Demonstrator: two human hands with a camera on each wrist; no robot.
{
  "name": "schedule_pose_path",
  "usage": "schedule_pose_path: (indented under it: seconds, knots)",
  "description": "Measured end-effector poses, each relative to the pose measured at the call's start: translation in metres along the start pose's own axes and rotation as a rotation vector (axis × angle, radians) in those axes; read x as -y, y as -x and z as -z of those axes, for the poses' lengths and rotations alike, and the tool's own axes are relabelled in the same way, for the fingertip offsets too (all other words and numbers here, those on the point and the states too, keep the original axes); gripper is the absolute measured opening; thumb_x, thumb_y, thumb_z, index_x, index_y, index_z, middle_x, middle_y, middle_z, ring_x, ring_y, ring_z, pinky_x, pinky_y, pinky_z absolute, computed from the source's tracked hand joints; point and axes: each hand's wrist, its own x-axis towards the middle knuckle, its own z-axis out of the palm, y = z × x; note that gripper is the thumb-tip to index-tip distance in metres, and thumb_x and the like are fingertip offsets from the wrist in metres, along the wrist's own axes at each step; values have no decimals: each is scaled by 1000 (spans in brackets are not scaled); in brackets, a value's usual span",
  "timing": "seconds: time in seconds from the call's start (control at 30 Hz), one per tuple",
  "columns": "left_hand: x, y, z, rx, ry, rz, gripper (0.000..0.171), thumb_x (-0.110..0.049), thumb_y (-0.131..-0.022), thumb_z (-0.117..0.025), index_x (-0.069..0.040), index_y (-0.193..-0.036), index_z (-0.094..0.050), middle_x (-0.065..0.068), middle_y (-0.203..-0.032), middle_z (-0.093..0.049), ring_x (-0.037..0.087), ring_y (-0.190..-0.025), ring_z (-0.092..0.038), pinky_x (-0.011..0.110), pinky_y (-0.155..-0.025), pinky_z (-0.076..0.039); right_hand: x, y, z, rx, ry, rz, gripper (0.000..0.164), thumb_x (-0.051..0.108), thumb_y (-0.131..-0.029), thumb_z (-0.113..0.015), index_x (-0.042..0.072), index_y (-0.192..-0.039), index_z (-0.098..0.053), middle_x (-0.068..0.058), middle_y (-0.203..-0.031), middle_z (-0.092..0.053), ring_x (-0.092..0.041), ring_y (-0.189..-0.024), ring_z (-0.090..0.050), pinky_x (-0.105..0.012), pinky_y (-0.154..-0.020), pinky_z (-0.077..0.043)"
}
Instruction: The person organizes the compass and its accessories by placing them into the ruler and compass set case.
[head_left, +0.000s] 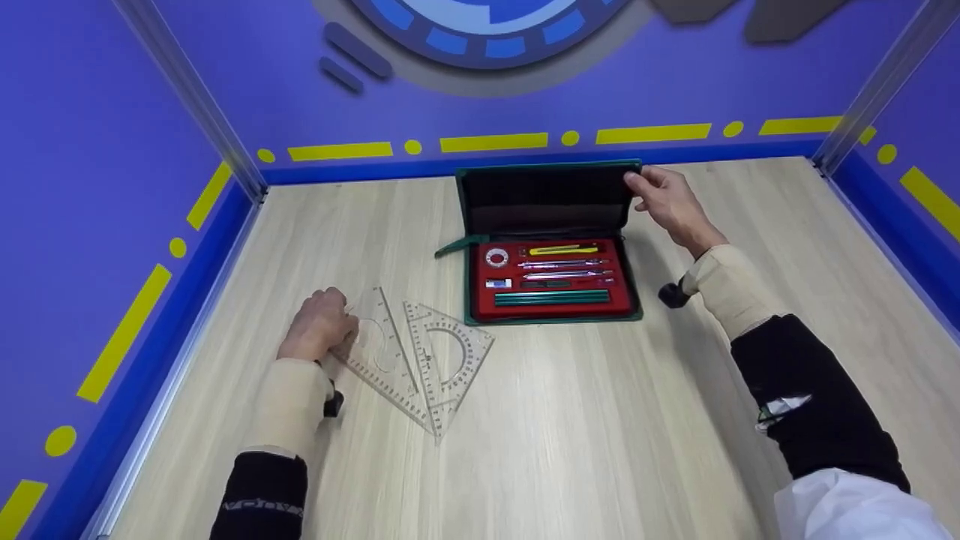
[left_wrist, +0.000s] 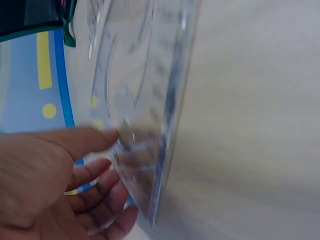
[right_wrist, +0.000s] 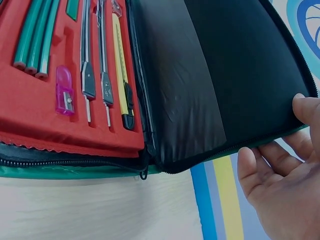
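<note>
My left hand (head_left: 319, 324) holds a clear plastic set square (head_left: 379, 352) at its left corner. In the left wrist view, the thumb and fingers (left_wrist: 97, 172) meet the edge of this blurred set square (left_wrist: 170, 90). Beside it, a second set square (head_left: 469, 360) with a protractor cut-out lies on the table. My right hand (head_left: 671, 206) grips the raised lid (head_left: 547, 199) of a green zippered drawing-set case by its upper right corner. In the right wrist view, the thumb is on the lid's black inner face (right_wrist: 255, 65), with fingers behind.
The case's red tray (head_left: 553, 309) holds green pencils (head_left: 551, 298), two metal compasses (head_left: 562, 274), a yellow utility knife (head_left: 562, 250), a white ring-shaped item (head_left: 496, 258), an eraser (head_left: 498, 283) and a pink sharpener (right_wrist: 65, 92). Blue panels (head_left: 525, 90) border the wooden table (head_left: 570, 435).
</note>
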Motion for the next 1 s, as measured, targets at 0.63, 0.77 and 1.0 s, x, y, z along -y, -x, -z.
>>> schedule_pose_path:
  seconds: [0.63, 0.77, 1.0]
  knots:
    - [31, 31, 38, 142, 341, 8, 40, -16, -95, -71, 7, -124, -55, 14, -109, -62, 25, -95, -58, 35, -82, -48, 3, 1, 1, -21, -9, -12, 53, 51, -104, -56, 0, -119, -62, -9, -117, -61, -24, -111, -56, -40, -99, -48]
    - [41, 42, 53, 194, 451, -8, 47, -17, -99, -68, 6, -136, -51, 15, -110, -65, 28, -99, -65, 35, -88, -54, 7, 1, 1, -54, -12, 33, 51, 46, -107, -53, 1, -130, -62, -10, -121, -61, -24, -114, -58, -36, -99, -49]
    - [53, 68, 79, 302, 537, -85, 45, -9, -106, -58, 3, -147, -48, 22, -112, -66, 33, -102, -67, 39, -89, -59, 13, 0, 1, -111, 31, 140, 43, 31, -110, -52, 3, -141, -59, -16, -132, -62, -26, -115, -57, -25, -90, -51]
